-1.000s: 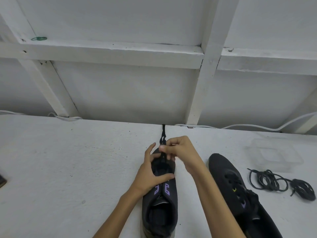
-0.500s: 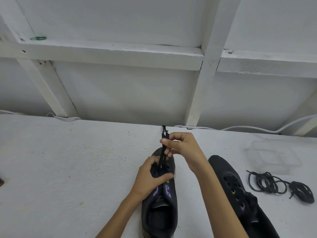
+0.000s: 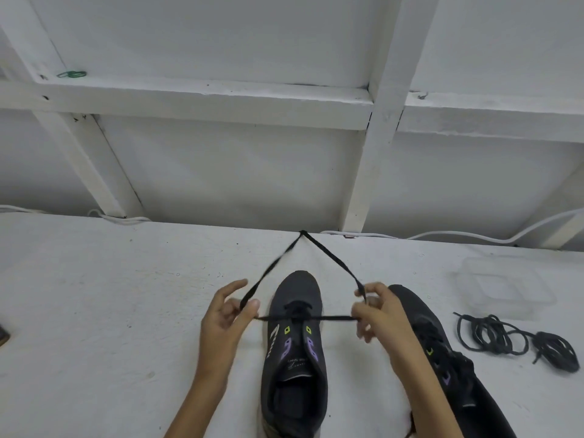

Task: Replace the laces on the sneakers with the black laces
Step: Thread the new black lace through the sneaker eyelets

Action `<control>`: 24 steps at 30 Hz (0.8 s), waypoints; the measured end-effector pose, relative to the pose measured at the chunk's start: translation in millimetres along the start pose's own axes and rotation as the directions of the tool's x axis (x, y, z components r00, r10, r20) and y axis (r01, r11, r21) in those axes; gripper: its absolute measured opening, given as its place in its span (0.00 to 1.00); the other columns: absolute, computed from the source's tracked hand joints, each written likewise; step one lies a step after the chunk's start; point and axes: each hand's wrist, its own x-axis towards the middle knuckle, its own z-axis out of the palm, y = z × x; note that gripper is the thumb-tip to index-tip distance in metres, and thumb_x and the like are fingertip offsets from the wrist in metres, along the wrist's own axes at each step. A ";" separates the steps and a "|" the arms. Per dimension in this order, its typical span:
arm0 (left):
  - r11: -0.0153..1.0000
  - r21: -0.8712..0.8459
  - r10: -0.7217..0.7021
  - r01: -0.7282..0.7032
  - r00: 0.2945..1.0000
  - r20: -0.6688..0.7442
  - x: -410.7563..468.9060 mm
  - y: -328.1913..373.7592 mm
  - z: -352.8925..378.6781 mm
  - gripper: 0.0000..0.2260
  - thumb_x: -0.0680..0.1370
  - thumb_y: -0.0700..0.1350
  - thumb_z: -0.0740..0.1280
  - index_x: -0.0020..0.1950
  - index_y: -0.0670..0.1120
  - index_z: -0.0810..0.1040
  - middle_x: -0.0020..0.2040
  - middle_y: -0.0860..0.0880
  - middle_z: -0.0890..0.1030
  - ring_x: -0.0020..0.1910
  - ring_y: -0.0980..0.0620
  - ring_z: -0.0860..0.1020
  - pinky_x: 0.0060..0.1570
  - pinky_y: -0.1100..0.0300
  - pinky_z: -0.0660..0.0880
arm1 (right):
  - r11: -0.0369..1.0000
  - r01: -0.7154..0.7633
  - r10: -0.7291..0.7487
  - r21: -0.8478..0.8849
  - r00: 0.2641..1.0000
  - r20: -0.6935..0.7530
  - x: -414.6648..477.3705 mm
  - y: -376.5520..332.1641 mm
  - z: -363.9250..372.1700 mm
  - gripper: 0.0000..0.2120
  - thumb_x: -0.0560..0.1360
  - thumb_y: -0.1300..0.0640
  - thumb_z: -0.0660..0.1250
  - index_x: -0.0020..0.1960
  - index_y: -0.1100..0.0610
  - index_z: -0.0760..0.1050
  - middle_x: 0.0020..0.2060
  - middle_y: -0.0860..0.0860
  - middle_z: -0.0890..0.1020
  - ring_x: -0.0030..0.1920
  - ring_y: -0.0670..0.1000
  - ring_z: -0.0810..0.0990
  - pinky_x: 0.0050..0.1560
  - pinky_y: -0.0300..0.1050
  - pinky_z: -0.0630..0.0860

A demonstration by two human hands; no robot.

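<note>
Holds one black lace (image 3: 338, 318) in both hands above a white tabletop (image 3: 110, 295). Pinches it with the left hand (image 3: 226, 314) between thumb and curled fingers, index finger stretched out above. Pinches it with the right hand (image 3: 376, 314) too, fingers curled narrowly round the strand. Pulls the lace taut into a triangle: straight across from hand to hand through the front eyelets of a dark sneaker (image 3: 297, 289), then away from each hand to a single point at the far edge of the tabletop. Cannot tell what holds it at that point; left strand blurred.

Between the two hands, flat on the tabletop, toe pointing away: the sneaker, with yellow-green and purple patches beside the eyelets.

Just right of the right forearm and partly hidden by it: a second sneaker (image 3: 448, 368), also dark, toe pointing away, dark lacing over its tongue.

Further right, apart from both sneakers: coiled dark laces (image 3: 493, 336) lying loose, and beyond them a clear plastic container (image 3: 502, 286).

Along the far edge, against the white wall: a white cable (image 3: 458, 237). Up on a white ledge at top left: a green clip (image 3: 72, 74). At the left border: a dark object (image 3: 3, 333), cut off.
</note>
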 end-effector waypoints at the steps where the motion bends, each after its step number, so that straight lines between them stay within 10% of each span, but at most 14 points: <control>1: 0.998 0.041 -0.047 0.047 0.999 -0.011 -4.6 -4.7 -8.0 0.13 0.75 0.41 0.70 0.58 0.52 0.78 0.34 0.46 0.81 0.40 0.54 0.81 0.50 0.67 0.70 | 0.997 -0.037 0.037 -0.060 0.999 -0.015 -6.7 14.9 -3.0 0.13 0.72 0.69 0.65 0.54 0.59 0.72 0.26 0.52 0.74 0.24 0.51 0.71 0.26 0.43 0.68; 14: 0.871 0.473 -0.027 0.135 0.973 -0.230 -9.0 -40.7 -32.7 0.06 0.76 0.38 0.70 0.45 0.49 0.78 0.40 0.50 0.83 0.26 0.48 0.78 0.25 0.69 0.72 | 0.613 0.007 0.221 -0.790 0.958 0.180 -52.4 53.6 -6.8 0.39 0.68 0.57 0.65 0.71 0.31 0.53 0.45 0.44 0.71 0.47 0.45 0.74 0.46 0.40 0.75; 24: 0.592 0.806 0.136 -0.001 0.986 -0.099 -19.8 -54.7 -55.4 0.31 0.63 0.27 0.64 0.58 0.57 0.73 0.61 0.56 0.73 0.53 0.51 0.73 0.41 0.56 0.69 | 0.542 -0.008 0.368 -0.840 0.901 0.229 -50.5 53.5 -13.9 0.07 0.69 0.48 0.70 0.45 0.50 0.79 0.49 0.48 0.79 0.49 0.47 0.79 0.51 0.39 0.78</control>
